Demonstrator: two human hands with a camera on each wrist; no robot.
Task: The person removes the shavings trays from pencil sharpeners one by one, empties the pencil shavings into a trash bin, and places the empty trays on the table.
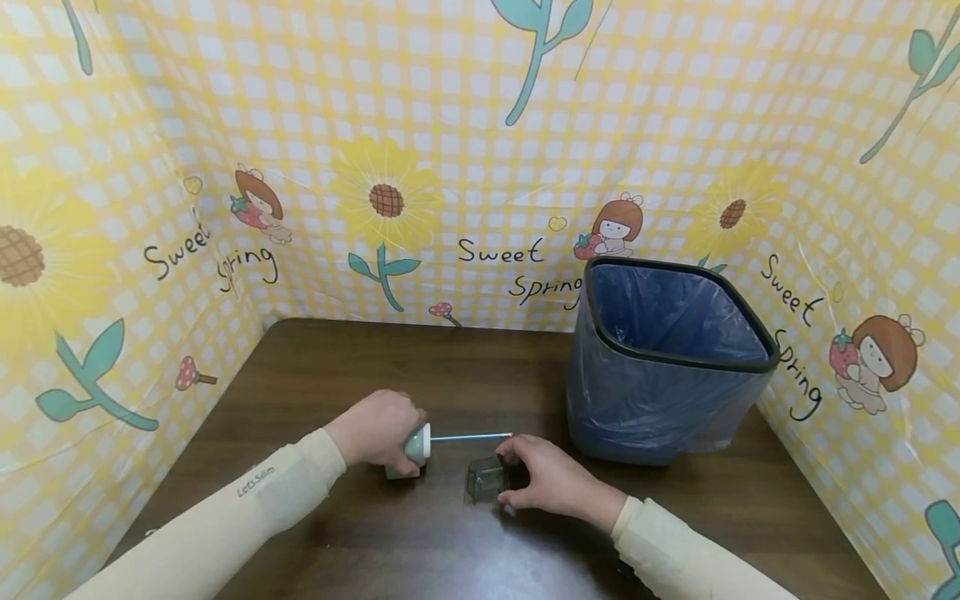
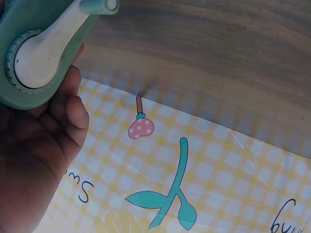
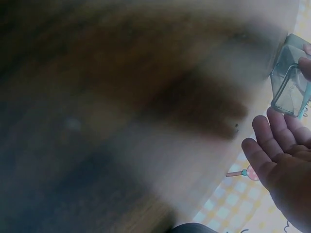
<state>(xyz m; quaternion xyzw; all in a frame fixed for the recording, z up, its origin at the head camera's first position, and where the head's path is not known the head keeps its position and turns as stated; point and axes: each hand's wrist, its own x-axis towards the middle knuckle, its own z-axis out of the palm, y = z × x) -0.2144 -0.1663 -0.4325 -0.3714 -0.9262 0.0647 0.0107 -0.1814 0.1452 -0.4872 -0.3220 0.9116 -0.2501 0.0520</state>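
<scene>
My left hand (image 1: 382, 429) grips a green hand-crank pencil sharpener (image 1: 415, 450). Its white crank arm (image 2: 41, 60) and green knob (image 2: 99, 6) show in the left wrist view. A slim blue pencil (image 1: 471, 437) stretches from the sharpener's white side towards my right hand. That right hand (image 1: 551, 479) holds a smoky see-through shavings drawer (image 1: 486, 481) between thumb and fingers, low over the table. At the edge of the right wrist view, the clear drawer (image 3: 286, 90) appears by the thumb, with the other fingers (image 3: 265, 131) stretched out below it.
A waste bin (image 1: 675, 408) with a dark rim and blue liner bag stands on the brown table (image 1: 330, 367), right of my right hand. Yellow checked cloth (image 1: 465, 167) with flower prints walls the table at the back and sides. A small dark thing (image 1: 626, 571) shows beside the right sleeve.
</scene>
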